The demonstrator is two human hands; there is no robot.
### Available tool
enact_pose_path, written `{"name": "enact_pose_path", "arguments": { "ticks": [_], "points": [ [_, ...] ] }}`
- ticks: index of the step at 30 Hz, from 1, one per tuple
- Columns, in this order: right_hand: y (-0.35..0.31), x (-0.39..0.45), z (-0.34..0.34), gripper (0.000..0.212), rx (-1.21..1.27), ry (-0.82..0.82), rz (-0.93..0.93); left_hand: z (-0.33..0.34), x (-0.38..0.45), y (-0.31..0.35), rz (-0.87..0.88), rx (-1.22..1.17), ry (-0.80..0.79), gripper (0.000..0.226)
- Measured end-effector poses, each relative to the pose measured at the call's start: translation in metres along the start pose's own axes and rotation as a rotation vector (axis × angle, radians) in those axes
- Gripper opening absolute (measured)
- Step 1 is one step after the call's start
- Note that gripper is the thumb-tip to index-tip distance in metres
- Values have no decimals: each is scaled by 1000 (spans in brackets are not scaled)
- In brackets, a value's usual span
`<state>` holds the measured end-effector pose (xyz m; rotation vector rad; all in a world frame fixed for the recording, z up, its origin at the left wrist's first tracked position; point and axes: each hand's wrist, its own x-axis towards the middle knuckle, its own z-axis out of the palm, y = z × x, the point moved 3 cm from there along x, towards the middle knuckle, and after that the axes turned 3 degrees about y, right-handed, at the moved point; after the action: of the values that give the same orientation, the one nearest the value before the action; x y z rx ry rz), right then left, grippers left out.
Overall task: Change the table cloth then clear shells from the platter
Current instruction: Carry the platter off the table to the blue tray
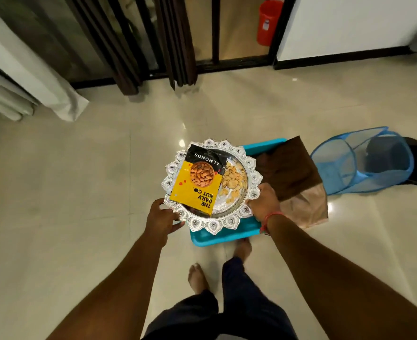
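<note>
Bare feet (197,278) on glossy cream tile floor (80,192) — dark curtains (129,45), white wall (349,23)

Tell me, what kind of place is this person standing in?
Most likely a room in a home. The glossy tiled floor, the curtains beside glass doors, and a blue mesh laundry hamper lying on its side suggest it. The person is barefoot, holding a silver platter over a small blue table.

Both arms reach forward and down; the left hand (162,218) grips at its side, fingers curled under; the right hand (264,202) clasps opposite, a red thread around its wrist.
</note>
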<state>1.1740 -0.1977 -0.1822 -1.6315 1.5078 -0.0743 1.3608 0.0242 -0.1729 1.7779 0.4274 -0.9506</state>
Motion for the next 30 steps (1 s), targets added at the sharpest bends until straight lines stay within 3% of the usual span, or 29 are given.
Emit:
{"name": "enact_pose_path", "arguments": {
  "ticks": [11,16,20,22,25,28,30],
  "points": [
    [12,70,37,53,-200,-166,17,23,46,-24,-241,-52,54,34],
    [27,69,47,50,-218,-153,-13,15,58,-43,-289,-59,37,36],
    [34,70,49,46,-222,-140,-32,21,59,-45,-317,15,69,11],
    [34,69,50,49,-253,-163,-34,26,59,-41,-308,122,104,19],
    [35,67,52,68,-353,-230,-73,31,56,-27,-211,471,181,65],
    [33,64,47,87,-428,-242,-80,36,45,-6,57,970,256,59],
    [29,57,40,94,-465,-213,-97,39,39,4,270,1183,217,62]
  ]
}}
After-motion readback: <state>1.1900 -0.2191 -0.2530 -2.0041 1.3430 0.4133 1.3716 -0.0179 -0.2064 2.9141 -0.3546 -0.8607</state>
